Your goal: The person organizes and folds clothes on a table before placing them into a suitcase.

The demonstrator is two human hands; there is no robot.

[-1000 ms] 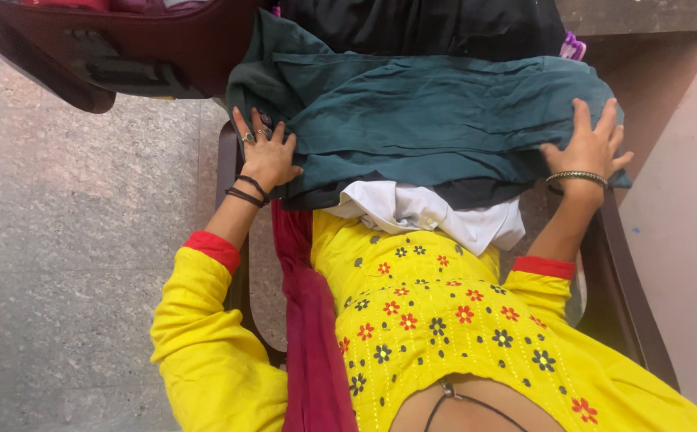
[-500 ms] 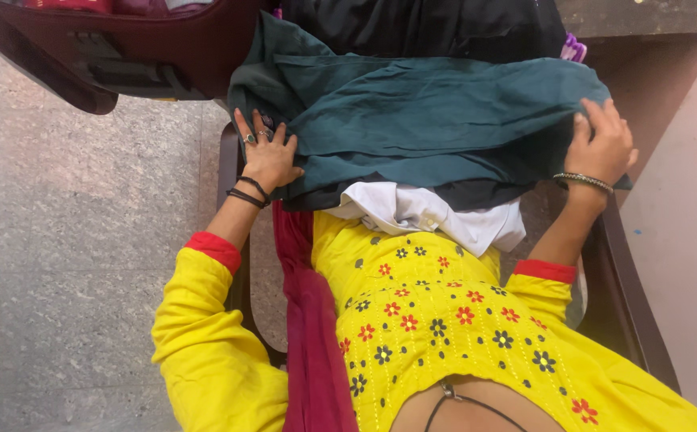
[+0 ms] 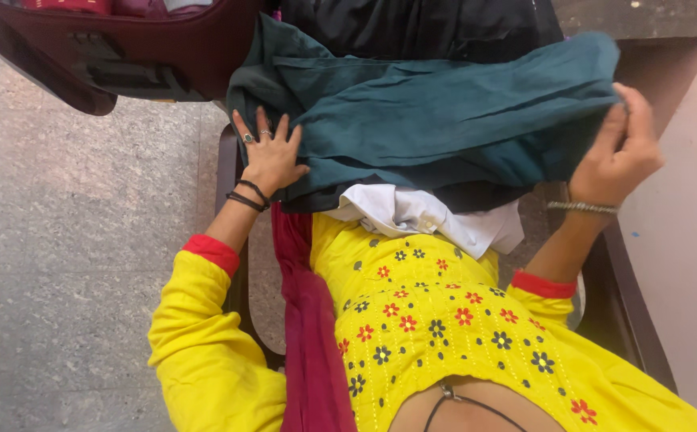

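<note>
A dark teal cloth (image 3: 436, 120) lies spread over a pile of garments on my lap. My left hand (image 3: 270, 156) rests flat on its left edge, fingers apart, pressing it down. My right hand (image 3: 620, 156) pinches the cloth's right edge and lifts it off the pile. Under the teal cloth a white garment (image 3: 428, 212) and a black one (image 3: 476, 192) stick out toward me.
A maroon open suitcase (image 3: 124, 48) stands at the upper left, with more black fabric (image 3: 420, 24) beyond the teal cloth. I sit in a dark brown chair (image 3: 628, 312). A pink wall (image 3: 684, 240) is close on the right, grey stone floor (image 3: 68, 240) on the left.
My right hand went from lying flat on the teal cloth to closing on its edge and raising it up and to the right. The left hand stayed put.
</note>
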